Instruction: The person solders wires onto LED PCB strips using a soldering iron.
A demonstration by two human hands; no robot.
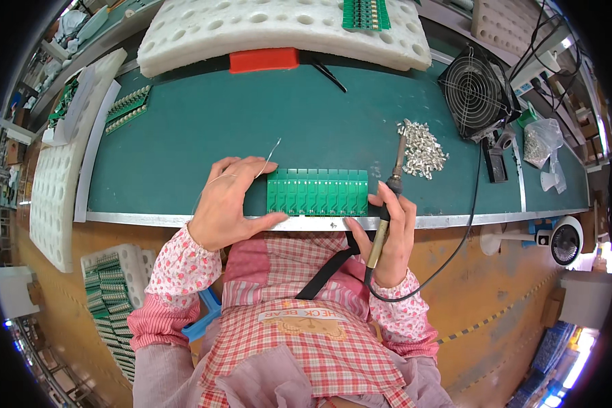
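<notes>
A green circuit board panel (pixel 317 192) lies flat at the table's front edge, its long side along the metal trim. My left hand (pixel 228 200) is at its left end, thumb and fingertips by the corners. A thin solder wire (pixel 272 153) runs through the fingers of that hand, its free end sticking up. On the right, my right hand (pixel 396 231) is wrapped round a soldering iron (pixel 381 234), tip pointing away from me. Its fingertips are close to the panel's right end. Just beyond the iron tip lies a pile of small silvery metal parts (pixel 425 151).
A black fan (pixel 472 92) stands at the back right, beside a bag of parts (pixel 542 141). White foam trays (pixel 279 27) sit at the back and left. A red block (pixel 264 60), black tweezers (pixel 330 76) and another board (pixel 127 109) rest on the green mat. The iron's cord (pixel 449 262) loops right.
</notes>
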